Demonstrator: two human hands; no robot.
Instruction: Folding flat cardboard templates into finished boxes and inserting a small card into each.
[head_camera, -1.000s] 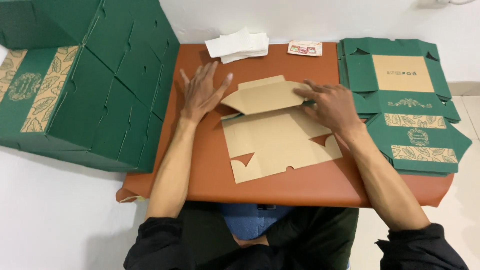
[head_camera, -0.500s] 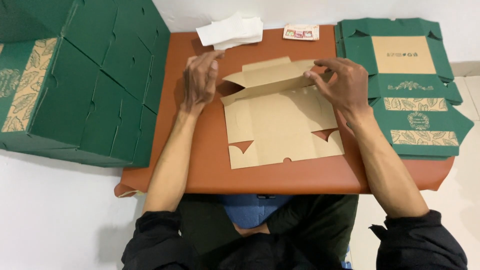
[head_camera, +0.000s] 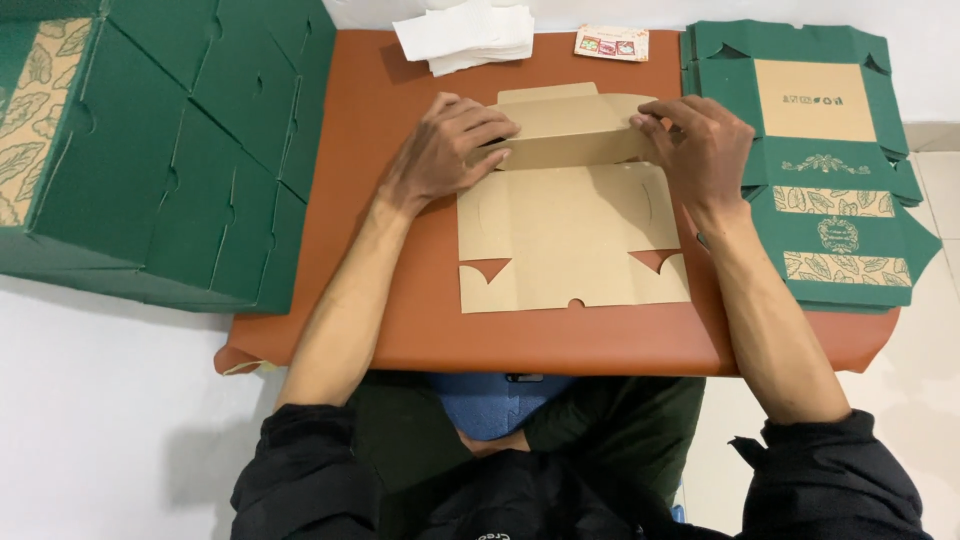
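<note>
Both hands, left hand (head_camera: 447, 152) and right hand (head_camera: 700, 150), pinch the cardboard sheet's (head_camera: 572, 240) far flap at twelve o'clock, bending it up; the rest lies flat on the worktop (head_camera: 380, 130).

Box-packing workspace: stacked green cartons (head_camera: 150, 150), flat box blanks (head_camera: 830, 150).

A low desk (head_camera: 380, 200) covered in brown-orange leather-like sheet sits on a pale, whitish floor (head_camera: 110, 420). At the far edge a white wall (head_camera: 600, 12) runs across. On the right, floor tile seams show faintly. Light is even and soft.
</note>
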